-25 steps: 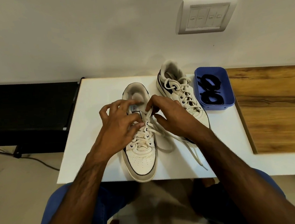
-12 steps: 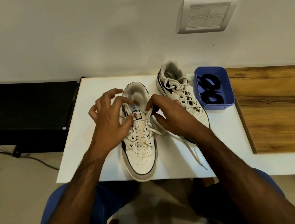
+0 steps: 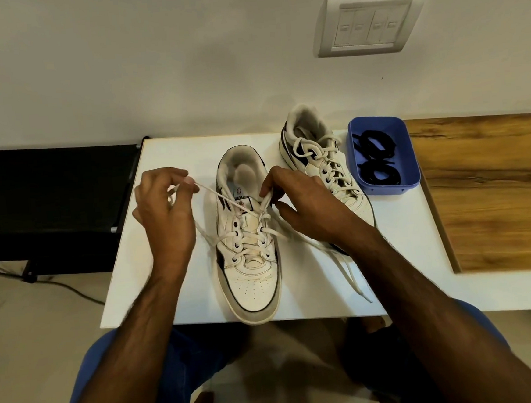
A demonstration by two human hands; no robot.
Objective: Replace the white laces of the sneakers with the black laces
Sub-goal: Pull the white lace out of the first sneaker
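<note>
Unlacing of the near sneaker, which stood at the worktop's front edge with its toe overhanging. The left hand pinched a drawn-out strand of the white lace out toward the left edge; the right hand pinched the lace at the upper right eyelets. The hands were apart, each clamped on lace. The second sneaker, fully laced, stood toward the back edge, beside the blue tray holding the black laces. Likely risks: a hard sideways pull could drag the overhanging shoe off the front edge; the lace tip could snag in an eyelet; the loose end trailing near the front edge could catch under the right forearm.
</note>
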